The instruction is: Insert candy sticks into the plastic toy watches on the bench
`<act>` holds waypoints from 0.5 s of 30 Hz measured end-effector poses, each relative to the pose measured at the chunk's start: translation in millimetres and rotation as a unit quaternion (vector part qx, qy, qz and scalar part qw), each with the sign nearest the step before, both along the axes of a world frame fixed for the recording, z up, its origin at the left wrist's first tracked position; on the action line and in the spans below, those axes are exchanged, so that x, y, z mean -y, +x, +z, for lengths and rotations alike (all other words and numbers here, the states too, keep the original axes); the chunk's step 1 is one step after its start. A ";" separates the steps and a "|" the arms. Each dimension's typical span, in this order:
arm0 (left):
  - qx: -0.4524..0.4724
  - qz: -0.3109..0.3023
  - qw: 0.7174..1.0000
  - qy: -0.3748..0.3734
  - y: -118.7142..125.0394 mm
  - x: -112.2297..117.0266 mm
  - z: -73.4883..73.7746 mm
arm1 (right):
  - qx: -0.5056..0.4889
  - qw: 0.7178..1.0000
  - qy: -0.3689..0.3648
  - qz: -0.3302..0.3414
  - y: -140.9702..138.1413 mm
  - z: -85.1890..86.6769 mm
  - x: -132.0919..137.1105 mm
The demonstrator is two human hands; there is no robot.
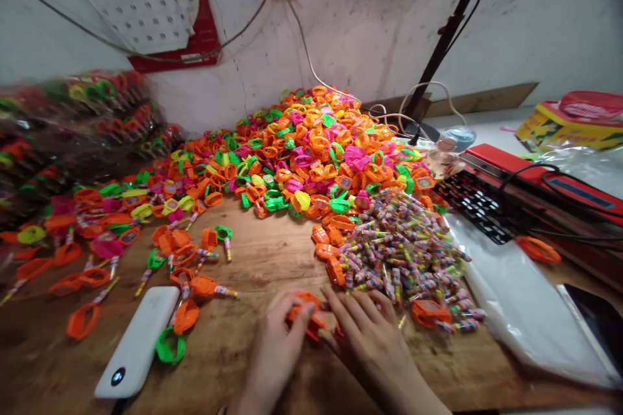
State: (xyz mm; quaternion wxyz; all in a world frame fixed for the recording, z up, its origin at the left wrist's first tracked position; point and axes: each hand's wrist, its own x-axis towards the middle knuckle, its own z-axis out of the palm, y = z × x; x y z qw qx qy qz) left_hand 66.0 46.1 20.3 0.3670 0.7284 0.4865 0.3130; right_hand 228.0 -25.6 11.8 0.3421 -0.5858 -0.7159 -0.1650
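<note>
My left hand (pixel 283 331) is closed round an orange plastic toy watch (pixel 311 315), low in the middle of the view over the wooden table (pixel 263 249). From the other side my right hand (pixel 366 324) presses its bent fingers against the same watch, and its fingertips partly hide it. Just beyond my right hand lies a heap of small wrapped candy rolls (pixel 399 246). Several orange toy watches (pixel 327 243) sit along the heap's left edge, and another orange watch (pixel 428 313) rests at its near side.
A big pile of coloured toy watches (pixel 311 149) leans towards the wall. To the left are watches with candy rolls attached (pixel 182 272), a white power bank (pixel 141 337) and bagged watches (pixel 97 123). Clear plastic bags (pixel 520 298), a phone (pixel 596 318) and a red sealing machine (pixel 545 178) lie right.
</note>
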 end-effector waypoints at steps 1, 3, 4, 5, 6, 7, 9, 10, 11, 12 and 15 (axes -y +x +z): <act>-0.017 0.056 0.997 0.058 -6.8 -6.1 -2.9 | -0.013 1.000 -0.016 -0.011 4.9 -1.0 -0.2; -0.076 0.177 0.964 0.184 -20.1 -17.4 -7.3 | -0.019 0.998 -0.052 -0.041 19.8 -6.5 -3.7; -0.116 0.220 0.940 0.234 -24.6 -21.2 -9.1 | -0.018 0.996 -0.072 -0.059 28.4 -11.6 -7.8; -0.158 0.238 0.920 0.269 -26.9 -22.9 -10.9 | -0.015 0.992 -0.094 -0.079 36.5 -17.8 -13.8; -0.198 0.224 0.910 0.289 -26.5 -22.3 -13.0 | -0.011 0.988 -0.123 -0.094 43.2 -24.3 -21.7; -0.230 0.179 0.911 0.292 -23.7 -19.8 -15.5 | -0.003 0.981 -0.162 -0.104 47.8 -30.5 -31.2; -0.267 0.030 0.929 0.255 -12.7 -10.7 -20.8 | 0.017 0.963 -0.237 -0.125 49.9 -38.3 -52.4; -0.277 -0.046 0.934 0.221 -6.2 -5.5 -22.9 | 0.027 0.955 -0.262 -0.134 47.6 -39.3 -62.8; -0.286 -0.107 0.934 0.184 -0.1 -0.8 -24.3 | 0.033 0.950 -0.276 -0.144 44.0 -38.6 -72.2; -0.294 -0.147 0.932 0.151 4.9 3.1 -24.8 | 0.036 0.947 -0.280 -0.152 39.5 -36.6 -80.1; -0.296 -0.211 0.928 0.087 11.0 8.1 -23.5 | 0.039 0.945 -0.284 -0.159 29.6 -28.9 -93.3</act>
